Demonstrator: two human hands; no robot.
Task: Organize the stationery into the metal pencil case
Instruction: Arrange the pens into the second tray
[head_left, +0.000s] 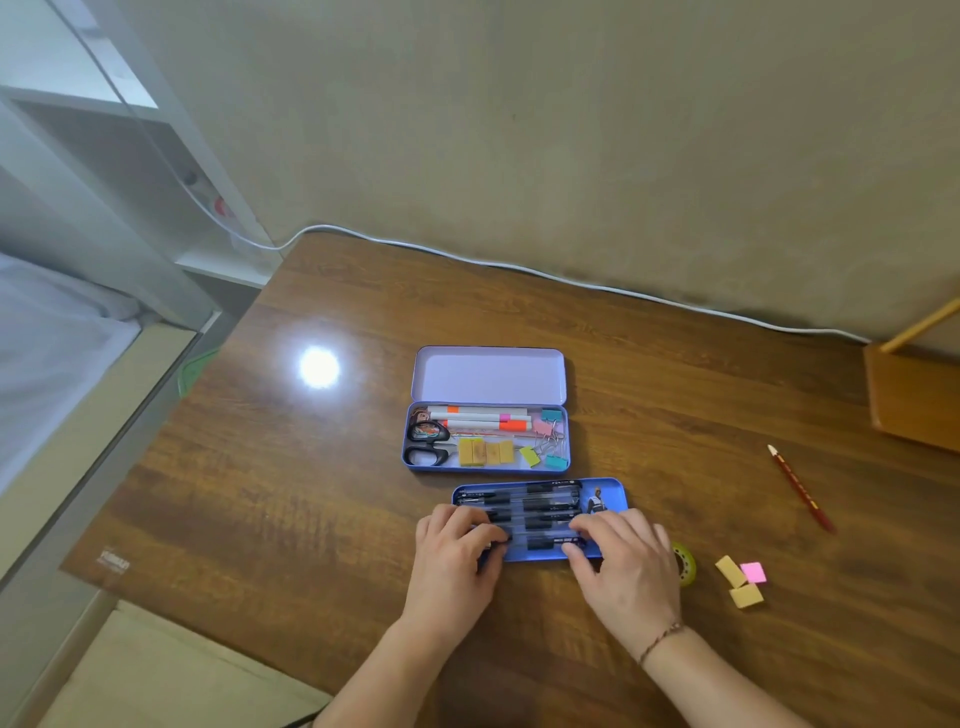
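Observation:
An open metal pencil case (486, 465) lies mid-table with its lid (488, 375) tipped back. Inside are markers (480, 418), scissors (428, 444), yellow erasers (485, 451) and coloured binder clips (550, 434). Just in front sits a blue tray (608, 491) filled with several black pens (540, 506). My left hand (457, 551) grips the tray's left end, fingers curled over the pens. At the tray's right end, my right hand (623, 558) grips it with fingertips on the pens. A red pencil (800, 486), two yellow erasers (737, 582), a pink eraser (753, 572) and a tape roll (684, 564) lie loose at the right.
A white cable (519, 267) runs along the wall at the table's back edge. A wooden object (914, 395) stands at the far right. A bright lamp reflection (318, 367) shines on the brown table (311, 467). White shelving (130, 156) is at the left.

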